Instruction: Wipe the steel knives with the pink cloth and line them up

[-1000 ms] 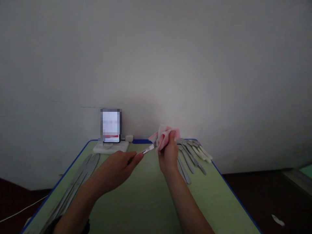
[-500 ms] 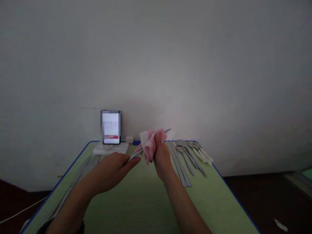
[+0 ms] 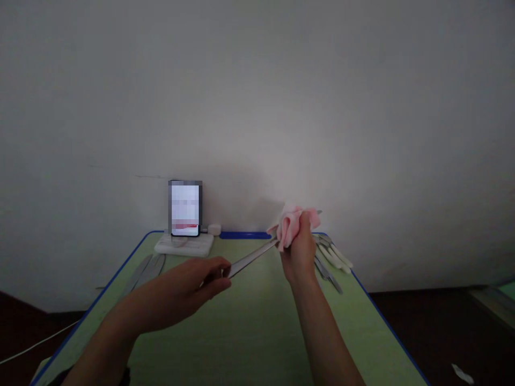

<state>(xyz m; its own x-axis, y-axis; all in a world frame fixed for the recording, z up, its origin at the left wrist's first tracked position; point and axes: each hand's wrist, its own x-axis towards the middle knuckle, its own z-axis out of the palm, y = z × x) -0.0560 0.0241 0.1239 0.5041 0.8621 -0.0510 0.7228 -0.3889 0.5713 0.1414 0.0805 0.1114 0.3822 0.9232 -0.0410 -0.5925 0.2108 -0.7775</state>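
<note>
L hand (image 3: pixel 191 287) fingers pinch 1 utensil (image 3: pixel 251 259), R hand (image 3: pixel 301 254) fingers clamp 1 pink cloth (image 3: pixel 290 226) round it; 1 phone (image 3: pixel 185 208) at back.

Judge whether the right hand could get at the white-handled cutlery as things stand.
Probably, but not with free fingers: the right hand grips the pink cloth around a metal utensil. The white handles lie close by, with nothing visible on top of them.
</note>
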